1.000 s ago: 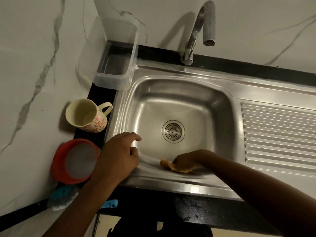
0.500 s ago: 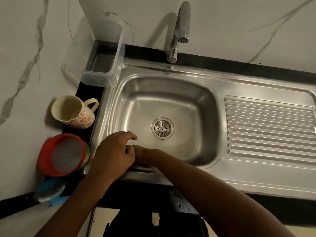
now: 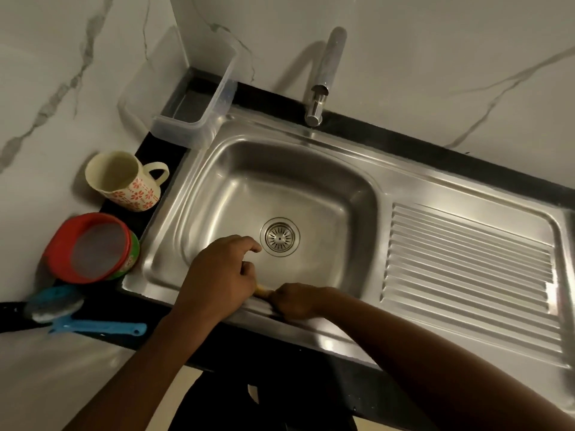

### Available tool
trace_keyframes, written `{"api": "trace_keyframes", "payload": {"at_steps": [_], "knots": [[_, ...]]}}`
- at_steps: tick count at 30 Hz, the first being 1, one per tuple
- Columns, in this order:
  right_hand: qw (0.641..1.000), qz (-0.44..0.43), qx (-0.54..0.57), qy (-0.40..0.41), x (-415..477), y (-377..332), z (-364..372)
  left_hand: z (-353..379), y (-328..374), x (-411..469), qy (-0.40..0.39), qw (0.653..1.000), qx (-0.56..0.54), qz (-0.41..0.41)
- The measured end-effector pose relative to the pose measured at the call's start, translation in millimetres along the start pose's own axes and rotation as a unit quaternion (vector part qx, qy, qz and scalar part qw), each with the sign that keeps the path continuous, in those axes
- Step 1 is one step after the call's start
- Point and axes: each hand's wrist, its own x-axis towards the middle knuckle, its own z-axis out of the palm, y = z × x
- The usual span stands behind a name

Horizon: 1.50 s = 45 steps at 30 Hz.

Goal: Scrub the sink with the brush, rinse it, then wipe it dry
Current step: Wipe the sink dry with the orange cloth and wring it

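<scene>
The sink (image 3: 217,181) is being wiped along its near rim with a yellow cloth (image 3: 262,291), pinched in the right hand's (image 3: 295,301) curled fingers. The left hand (image 3: 217,275) rests alongside, loosely curled, apparently empty. The brush (image 3: 93,326) lies on the counter (image 3: 124,342). Such a small wad might skip corners, leaving streaks.

Left grip (image 3: 217,275) loosely curled, forefinger out; right grip (image 3: 295,301) beside it clenches a cloth (image 3: 261,290).
</scene>
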Motion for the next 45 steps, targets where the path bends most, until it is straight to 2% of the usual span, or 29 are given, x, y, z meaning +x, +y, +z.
{"api": "trace_keyframes", "payload": {"at_steps": [4, 9, 11, 13, 17, 21, 25, 29, 32, 34, 37, 41, 45], "knots": [[0.997, 0.063, -0.044, -0.026, -19.6, 47.4, 6.9, 14.7, 11.8, 1.1, 0.020, 1.000, -0.005, -0.012], [0.984, 0.095, -0.151, -0.026, -56.6, 57.6, -11.1, 37.3, 30.8, -1.2, 0.042, 0.999, -0.015, -0.004], [0.960, 0.097, -0.262, -0.037, -70.3, 67.1, -22.1, 42.2, 32.6, -2.4, 0.050, 0.999, -0.020, -0.004], [0.921, 0.089, -0.376, -0.056, -77.9, 74.4, -33.4, 46.3, 32.4, -5.5, 0.046, 0.999, -0.022, -0.011], [0.880, 0.144, -0.453, -0.012, -71.1, 101.2, -86.9, 50.0, 29.9, -12.4, 0.031, 0.999, -0.027, -0.024], [0.810, 0.206, -0.546, 0.056, -44.3, 150.9, -140.9, 48.2, 28.3, -15.6, 0.018, 0.999, -0.017, -0.034], [0.841, 0.196, -0.494, 0.102, -36.1, 150.8, -136.1, 45.8, 26.1, -16.5, 0.017, 0.999, -0.014, -0.041], [0.908, 0.228, -0.351, 0.034, -30.1, 125.0, -114.7, 43.2, 23.1, -14.9, 0.001, 0.999, -0.014, -0.039], [0.951, 0.206, -0.227, 0.026, -22.1, 117.4, -80.3, 39.4, 17.9, -11.7, -0.007, 0.999, -0.017, -0.043], [0.957, 0.195, -0.210, -0.038, -12.0, 107.3, -52.1, 36.6, 15.8, -6.4, -0.003, 0.999, -0.015, -0.036], [0.945, 0.189, -0.247, -0.104, 2.5, 94.3, -21.9, 32.0, 16.8, 1.8, -0.006, 1.000, -0.009, -0.028], [0.955, 0.146, -0.240, -0.089, -9.2, 74.9, -15.2, 26.8, 15.2, 9.9, -0.014, 1.000, -0.005, -0.002], [0.957, 0.149, -0.248, -0.037, -14.3, 79.6, -19.2, 22.2, 10.3, 14.1, -0.041, 0.999, 0.006, 0.016]]}}
